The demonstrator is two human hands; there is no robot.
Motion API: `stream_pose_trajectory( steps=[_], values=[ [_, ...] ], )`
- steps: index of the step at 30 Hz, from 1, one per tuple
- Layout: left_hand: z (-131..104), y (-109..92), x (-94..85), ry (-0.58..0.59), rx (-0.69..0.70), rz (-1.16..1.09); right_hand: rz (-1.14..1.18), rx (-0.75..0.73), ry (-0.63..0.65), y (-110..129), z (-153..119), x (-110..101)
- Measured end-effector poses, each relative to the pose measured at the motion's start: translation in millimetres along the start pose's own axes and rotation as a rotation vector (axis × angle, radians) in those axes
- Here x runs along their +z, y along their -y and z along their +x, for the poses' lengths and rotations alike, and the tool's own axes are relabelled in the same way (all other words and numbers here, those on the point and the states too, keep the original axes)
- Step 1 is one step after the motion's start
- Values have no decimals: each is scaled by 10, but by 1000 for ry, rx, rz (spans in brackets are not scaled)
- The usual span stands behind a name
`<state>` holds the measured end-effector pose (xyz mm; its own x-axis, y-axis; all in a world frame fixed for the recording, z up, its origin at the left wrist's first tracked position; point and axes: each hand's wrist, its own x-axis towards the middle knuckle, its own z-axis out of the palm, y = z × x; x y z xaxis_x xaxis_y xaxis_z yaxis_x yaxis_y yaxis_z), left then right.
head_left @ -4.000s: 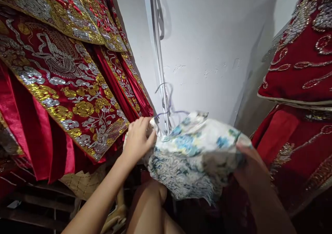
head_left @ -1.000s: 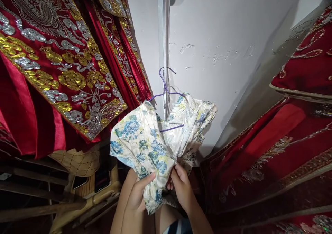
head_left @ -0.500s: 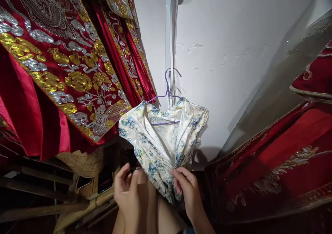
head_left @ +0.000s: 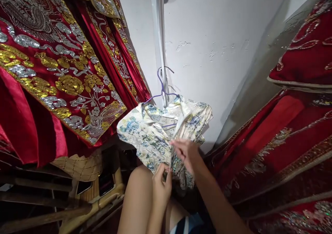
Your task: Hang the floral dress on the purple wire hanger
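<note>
A white floral garment point(head_left: 149, 140) with blue and yellow flowers hangs from a purple hanger point(head_left: 162, 92), its neck opening in a V at the front. My left hand point(head_left: 163, 177) pinches the lower part of the front edge. Higher up, my right hand point(head_left: 187, 152) has thumb and fingertips closed at the bottom of the V, where the two front edges meet. Whatever small part lies between those right fingertips is hidden and slightly blurred. The garment's lower end gathers in folds behind my hands.
Red costumes with gold and silver sequins point(head_left: 70, 85) hang at the left, and dark red embroidered cloth point(head_left: 280, 130) hangs at the right. Behind the hanger are a white wall point(head_left: 207, 30) and a pale upright pole point(head_left: 158, 30). A bamboo chair point(head_left: 114, 192) with two phones stands lower left.
My left hand has moved right from beside the garment and taken hold of its front edge. My right hand has slid upward along the opening, and the V is shorter. The view has shifted slightly.
</note>
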<state>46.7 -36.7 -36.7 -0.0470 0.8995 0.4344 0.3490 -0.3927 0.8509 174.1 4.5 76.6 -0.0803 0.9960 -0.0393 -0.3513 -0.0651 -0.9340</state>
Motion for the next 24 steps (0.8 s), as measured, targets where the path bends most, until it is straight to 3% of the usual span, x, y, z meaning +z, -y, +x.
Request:
stream_pose_trajectory(
  steps=[4, 7, 11, 14, 17, 21, 24],
  values=[
    [15, 82, -28, 93, -2, 17, 99, -201, 100, 770, 356, 144],
    [102, 10, -105, 137, -45, -3, 77, -273, 126, 973, 445, 279],
    [452, -409, -309, 67, 18, -87, 64, -290, 120, 848, 354, 388],
    [942, -869, -502, -101, 239, -49, 50, -315, 154, 798, 279, 409],
    [1462, -1233, -636, -85, 463, 115, 20, -378, 189, 831, 302, 401],
    [1778, -1442, -669, -3, 658, 376, -7, -428, 128, 711, 493, 329],
    [1766, -1425, -752, -115, 629, 360, -69, -319, 35, 400, 619, 227]
  ],
)
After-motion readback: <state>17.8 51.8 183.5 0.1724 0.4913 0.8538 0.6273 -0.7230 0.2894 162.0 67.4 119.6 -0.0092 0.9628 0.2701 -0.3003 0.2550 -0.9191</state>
